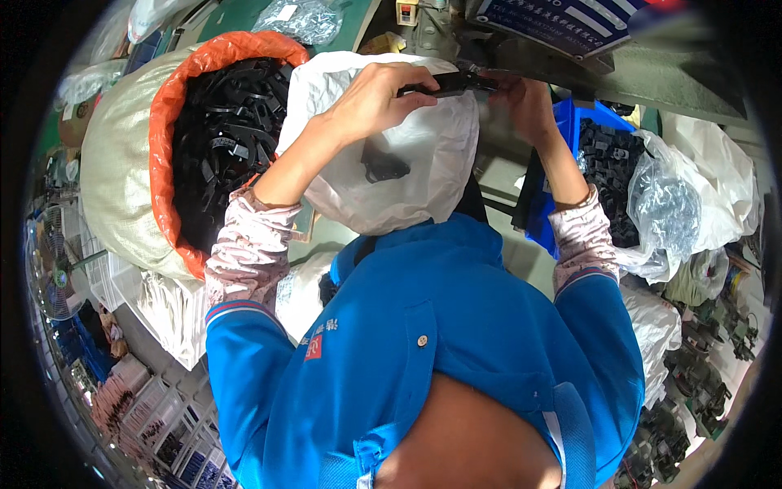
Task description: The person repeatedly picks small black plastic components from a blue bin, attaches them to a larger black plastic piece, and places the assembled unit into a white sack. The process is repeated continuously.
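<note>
My left hand is closed around one end of a long, narrow black plastic part, holding it level above a white bag. At the part's right end is my right hand, its fingers drawn together and slightly blurred. Whatever small thing may be between those fingertips is hidden. Below, the white bag gapes open, with a black piece lying inside it.
A large woven sack with an orange rim, full of black plastic parts, stands at left. To the right, a blue bin holds many small black pieces beside a clear plastic bag. Green-grey machinery with a blue plate overhangs the far right.
</note>
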`<action>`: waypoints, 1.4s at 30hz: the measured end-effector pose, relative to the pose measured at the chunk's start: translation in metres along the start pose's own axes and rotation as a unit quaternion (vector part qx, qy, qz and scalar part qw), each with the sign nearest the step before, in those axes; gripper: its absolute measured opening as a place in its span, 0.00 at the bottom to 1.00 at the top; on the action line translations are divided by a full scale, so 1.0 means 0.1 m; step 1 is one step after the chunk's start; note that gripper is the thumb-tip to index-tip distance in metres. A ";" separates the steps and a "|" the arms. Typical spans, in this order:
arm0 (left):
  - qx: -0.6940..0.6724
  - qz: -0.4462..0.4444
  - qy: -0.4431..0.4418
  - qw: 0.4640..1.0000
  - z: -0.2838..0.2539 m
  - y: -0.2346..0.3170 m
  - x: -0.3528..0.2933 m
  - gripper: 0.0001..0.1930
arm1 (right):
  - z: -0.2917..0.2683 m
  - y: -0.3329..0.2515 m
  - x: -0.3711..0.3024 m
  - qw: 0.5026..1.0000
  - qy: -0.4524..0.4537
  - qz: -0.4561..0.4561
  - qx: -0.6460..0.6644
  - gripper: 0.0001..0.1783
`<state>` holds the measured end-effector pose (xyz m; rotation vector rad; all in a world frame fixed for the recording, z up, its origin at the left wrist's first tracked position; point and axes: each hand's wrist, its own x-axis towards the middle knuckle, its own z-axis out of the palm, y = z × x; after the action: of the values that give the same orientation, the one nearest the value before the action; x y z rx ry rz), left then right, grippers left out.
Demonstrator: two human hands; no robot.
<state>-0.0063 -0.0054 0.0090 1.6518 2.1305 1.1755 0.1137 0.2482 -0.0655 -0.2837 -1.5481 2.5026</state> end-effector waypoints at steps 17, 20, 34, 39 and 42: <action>0.009 0.036 0.034 0.999 0.10 -0.17 -0.07 0.10 | -0.69 0.80 0.75 0.546 -0.003 0.032 -0.837 0.25; 0.023 0.056 0.083 0.995 0.20 -0.08 -0.04 0.11 | -1.30 0.99 0.74 0.457 0.024 -0.056 -0.887 0.24; 0.373 -0.393 0.288 0.789 -0.71 -0.68 -2.34 0.19 | -1.14 0.88 0.86 0.609 0.164 -0.109 -0.768 0.15; 0.489 -0.526 0.062 0.693 -1.03 -1.04 -3.06 0.15 | -1.24 0.88 0.90 0.493 0.089 -0.139 -0.854 0.11; 0.464 -0.444 0.092 0.761 -1.09 -0.96 -2.93 0.19 | -1.78 0.87 0.88 0.324 -0.011 -0.072 -0.943 0.08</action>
<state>-0.0359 -0.3205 -0.0723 0.3805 3.2642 -0.0839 0.0694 0.3861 -0.2269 -0.2256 -3.0636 -0.7080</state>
